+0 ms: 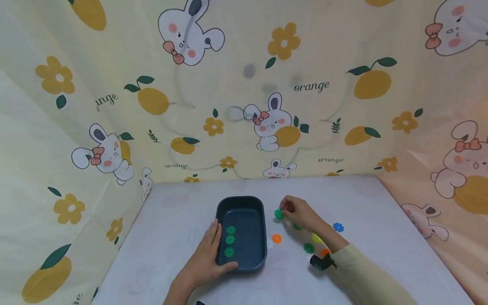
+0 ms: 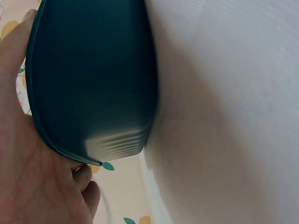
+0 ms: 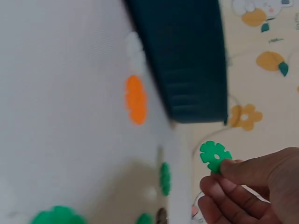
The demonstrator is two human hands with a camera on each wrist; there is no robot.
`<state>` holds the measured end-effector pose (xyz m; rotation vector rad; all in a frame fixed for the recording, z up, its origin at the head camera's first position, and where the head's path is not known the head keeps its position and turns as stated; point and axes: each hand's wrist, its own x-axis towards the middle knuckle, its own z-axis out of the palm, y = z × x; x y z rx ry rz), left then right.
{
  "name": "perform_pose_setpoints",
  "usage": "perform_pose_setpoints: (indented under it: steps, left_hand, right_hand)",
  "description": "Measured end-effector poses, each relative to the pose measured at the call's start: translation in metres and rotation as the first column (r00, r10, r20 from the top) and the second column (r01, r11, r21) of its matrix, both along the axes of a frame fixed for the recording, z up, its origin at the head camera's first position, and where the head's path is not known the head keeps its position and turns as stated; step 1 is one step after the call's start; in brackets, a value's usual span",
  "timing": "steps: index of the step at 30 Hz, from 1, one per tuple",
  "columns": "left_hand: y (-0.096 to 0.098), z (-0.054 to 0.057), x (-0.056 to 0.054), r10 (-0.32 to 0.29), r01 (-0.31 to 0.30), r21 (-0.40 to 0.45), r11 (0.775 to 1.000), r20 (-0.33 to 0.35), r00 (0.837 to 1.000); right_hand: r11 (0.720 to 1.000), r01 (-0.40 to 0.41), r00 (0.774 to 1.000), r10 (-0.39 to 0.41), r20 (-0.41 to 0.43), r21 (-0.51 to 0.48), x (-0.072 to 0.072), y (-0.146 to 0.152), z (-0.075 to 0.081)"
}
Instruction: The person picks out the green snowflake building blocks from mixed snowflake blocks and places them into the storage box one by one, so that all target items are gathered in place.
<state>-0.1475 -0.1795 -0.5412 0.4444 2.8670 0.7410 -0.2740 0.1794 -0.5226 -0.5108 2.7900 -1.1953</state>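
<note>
In the head view, my right hand (image 1: pixel 301 213) pinches a green snowflake disc (image 1: pixel 278 214) between thumb and fingertips, just right of a dark blue tray (image 1: pixel 248 267). The right wrist view shows the notched disc (image 3: pixel 212 155) upright in the grip of the right hand (image 3: pixel 252 186). My left hand (image 1: pixel 202 258) holds the tray at its near left corner, fingers along the left side and thumb at the near rim. Three green snowflake discs (image 1: pixel 230 239) lie in a row inside the tray's left part. In the left wrist view the tray (image 2: pixel 93 79) hides its contents.
Several loose discs lie right of the tray: orange (image 1: pixel 276 239), green (image 1: pixel 309 248), yellow (image 1: pixel 316 238), blue (image 1: pixel 338 227) and a pale one (image 1: pixel 270 244) by the tray wall. The right forearm partly covers some. A patterned cloth (image 1: pixel 236 140) hangs behind the white table (image 1: pixel 171 220).
</note>
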Motion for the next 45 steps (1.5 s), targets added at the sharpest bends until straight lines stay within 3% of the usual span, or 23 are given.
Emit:
perform_pose_setpoints:
  steps: [9,15,18,23,31,45]
  left_hand:
    - [-0.002,-0.001,0.0,0.011,-0.011,-0.006,1.0,0.012,1.0]
    - [-0.001,0.002,-0.001,-0.006,0.007,0.007,1.0,-0.013,1.0]
    - [-0.001,0.004,0.0,-0.014,0.014,0.013,1.0,-0.019,1.0]
    - [-0.002,0.005,-0.001,-0.019,0.019,-0.009,1.0,-0.019,1.0]
    - [-0.002,0.005,-0.001,-0.037,0.036,-0.034,0.999,-0.022,0.999]
    - [-0.003,0.004,-0.001,-0.049,0.047,-0.059,0.997,-0.039,0.998]
  right_hand:
    - [0.98,-0.096,0.995,0.09,-0.041,-0.172,-0.002,-0.028,0.027]
    - [0.95,-0.195,0.981,0.182,-0.074,-0.243,-0.007,-0.053,0.03]
    - [0.937,-0.24,0.971,0.234,-0.052,-0.255,-0.012,-0.068,0.028]
    - [0.923,-0.318,0.948,0.317,-0.039,-0.216,-0.018,-0.093,0.022]
    - [0.913,-0.378,0.925,0.377,-0.035,-0.15,-0.026,-0.119,0.01]
    - [0.929,-0.369,0.928,0.37,0.048,-0.032,-0.039,-0.14,0.0]
